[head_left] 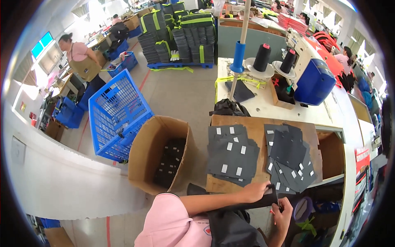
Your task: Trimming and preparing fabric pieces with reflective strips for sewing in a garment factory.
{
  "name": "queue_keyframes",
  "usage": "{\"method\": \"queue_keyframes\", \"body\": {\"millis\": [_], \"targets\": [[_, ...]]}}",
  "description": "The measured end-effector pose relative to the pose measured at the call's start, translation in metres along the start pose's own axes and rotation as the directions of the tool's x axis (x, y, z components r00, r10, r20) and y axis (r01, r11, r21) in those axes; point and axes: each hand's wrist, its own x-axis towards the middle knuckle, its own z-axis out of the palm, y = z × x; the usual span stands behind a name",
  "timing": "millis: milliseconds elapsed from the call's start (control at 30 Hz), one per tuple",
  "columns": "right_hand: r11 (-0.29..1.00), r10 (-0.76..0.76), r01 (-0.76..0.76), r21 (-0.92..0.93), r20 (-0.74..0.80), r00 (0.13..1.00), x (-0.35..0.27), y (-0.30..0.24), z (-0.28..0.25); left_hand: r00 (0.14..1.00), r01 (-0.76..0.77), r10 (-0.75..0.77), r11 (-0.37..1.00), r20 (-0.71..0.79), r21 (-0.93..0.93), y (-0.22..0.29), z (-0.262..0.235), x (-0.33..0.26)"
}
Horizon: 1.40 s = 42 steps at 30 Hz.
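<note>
My left hand (256,192) is closed on the upper edge of a dark fabric piece (263,201), near a small white label on it. Fingers of my right hand (283,212) pinch at the piece's right edge. A small red bit shows beside those fingers, too small to name. Just beyond my hands, two piles of dark grey panels with white labels lie on a brown board: a left pile (234,158) and a fanned-out right pile (290,154). My sleeve and dark apron hide part of the held piece.
To my left stands an open cardboard box (138,164) with labelled dark pieces inside, beside a tilted blue crate (119,111). Ahead, a sewing machine (304,49) and black thread cones (262,57) occupy the white table. Bundled dark stacks (181,39) sit on a blue pallet. A person (82,57) stands far left.
</note>
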Motion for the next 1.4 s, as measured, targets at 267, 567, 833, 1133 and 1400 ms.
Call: {"method": "queue_keyframes", "body": {"millis": [267,567,833,1133,1400], "targets": [[0.998,-0.055,0.057,0.039,-0.06,0.997,0.033,-0.014,0.02,0.959,0.16,-0.023,0.869,0.283,-0.469,0.009,-0.025,0.007],[0.996,0.007,-0.05,-0.071,-0.508,0.861,-0.029,-0.009,0.035,0.868,0.497,-0.368,0.616,0.335,-0.611,0.018,-0.016,0.018],[0.972,-0.132,0.018,-0.233,-0.483,0.865,-0.035,-0.001,0.037,0.889,0.439,-0.233,0.68,0.395,-0.587,0.012,-0.008,0.008],[0.999,-0.015,0.04,0.034,-0.549,0.836,-0.038,0.014,0.037,0.875,0.457,-0.243,0.7,0.419,-0.548,0.004,-0.01,0.006],[0.112,0.508,-0.414,0.903,0.306,0.805,-0.062,0.042,0.064,0.871,0.478,-0.277,0.663,0.405,-0.575,-0.031,-0.004,0.018]]}}
